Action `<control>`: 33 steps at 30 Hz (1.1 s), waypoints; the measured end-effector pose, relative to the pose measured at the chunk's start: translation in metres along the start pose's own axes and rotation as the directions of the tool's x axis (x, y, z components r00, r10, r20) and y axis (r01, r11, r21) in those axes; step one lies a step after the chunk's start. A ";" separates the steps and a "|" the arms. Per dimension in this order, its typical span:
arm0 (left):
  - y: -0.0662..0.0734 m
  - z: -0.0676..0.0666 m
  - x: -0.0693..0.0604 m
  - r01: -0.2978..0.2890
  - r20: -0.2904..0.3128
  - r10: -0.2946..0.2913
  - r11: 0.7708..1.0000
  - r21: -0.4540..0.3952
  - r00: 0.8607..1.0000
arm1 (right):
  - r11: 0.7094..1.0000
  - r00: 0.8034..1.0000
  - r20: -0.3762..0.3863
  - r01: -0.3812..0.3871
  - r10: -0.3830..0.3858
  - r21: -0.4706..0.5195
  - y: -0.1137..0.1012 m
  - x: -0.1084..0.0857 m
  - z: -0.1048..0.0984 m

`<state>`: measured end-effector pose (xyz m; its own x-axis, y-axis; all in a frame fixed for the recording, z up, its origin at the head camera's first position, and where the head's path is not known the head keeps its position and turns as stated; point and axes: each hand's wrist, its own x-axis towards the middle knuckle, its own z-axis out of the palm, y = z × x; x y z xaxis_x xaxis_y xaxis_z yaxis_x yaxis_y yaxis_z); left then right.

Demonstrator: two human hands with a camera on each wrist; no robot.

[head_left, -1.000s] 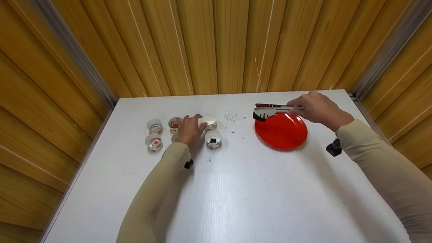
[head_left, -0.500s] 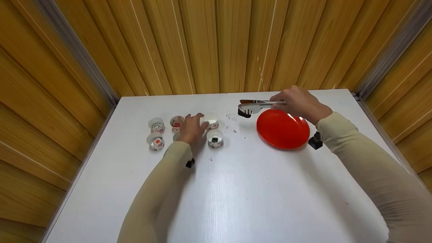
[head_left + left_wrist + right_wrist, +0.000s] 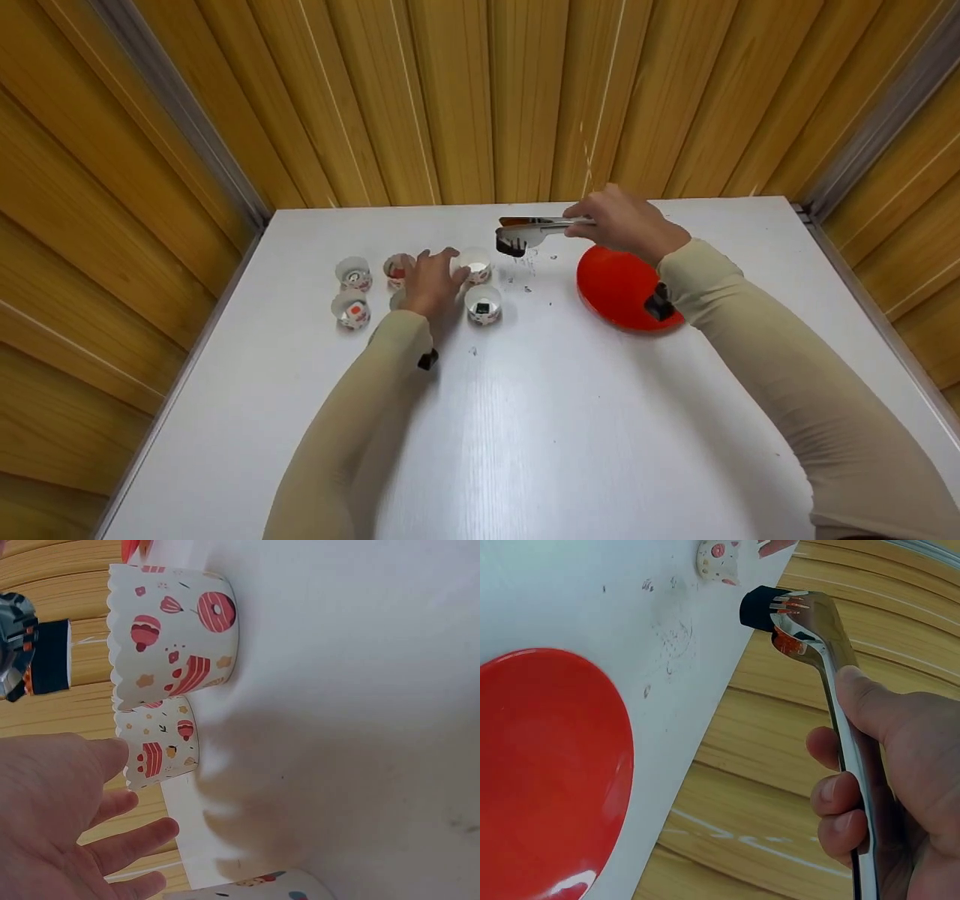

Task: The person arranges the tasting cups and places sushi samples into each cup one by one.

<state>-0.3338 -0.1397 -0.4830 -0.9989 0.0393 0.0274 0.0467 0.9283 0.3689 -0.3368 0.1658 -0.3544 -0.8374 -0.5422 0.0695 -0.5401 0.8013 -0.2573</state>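
My right hand (image 3: pixel 619 219) grips metal serving tongs (image 3: pixel 541 231) above the table, left of the red plate (image 3: pixel 604 281). A dark block (image 3: pixel 757 609) is pinched at the tongs' tips; what it is cannot be made out. Among small patterned paper baking cups my left hand (image 3: pixel 433 283) hovers with fingers spread. Its thumb meets or nearly meets the rim of the back right cup (image 3: pixel 159 746). The front right cup (image 3: pixel 482 313) has a small black square piece in it. Behind the left hand, another cup (image 3: pixel 397 300) is mostly hidden.
Leftward stand a back cup (image 3: pixel 353 276), a front cup (image 3: pixel 351 311) with an orange-and-white piece, and a middle cup (image 3: pixel 394 271) with something red. The white table (image 3: pixel 540 420) has small dark specks. Yellow wood-look panels (image 3: pixel 517 105) wall its back and sides.
My right hand has carried the tongs and dark block leftward, from above the plate to near the back right cup. My left hand has stayed by the cups; the view shifted slightly.
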 end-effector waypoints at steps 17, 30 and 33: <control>0.007 -0.001 -0.004 -0.052 -0.025 0.052 0.998 0.026 0.998 | 0.998 0.998 -0.001 0.065 -0.065 0.006 -0.025 0.029 0.023; 0.008 0.005 -0.002 -0.049 -0.019 0.050 0.998 0.041 0.999 | 1.000 0.999 0.046 0.006 -0.006 0.014 -0.027 0.031 0.034; 0.008 0.005 -0.001 -0.044 -0.014 0.045 0.998 0.039 0.999 | 1.000 0.999 0.048 0.011 -0.011 0.008 -0.027 0.031 0.035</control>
<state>-0.3327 -0.1303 -0.4851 -0.9955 0.0756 0.0564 0.0901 0.9393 0.3309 -0.3455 0.1185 -0.3792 -0.8263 -0.5627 0.0263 -0.5486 0.7933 -0.2641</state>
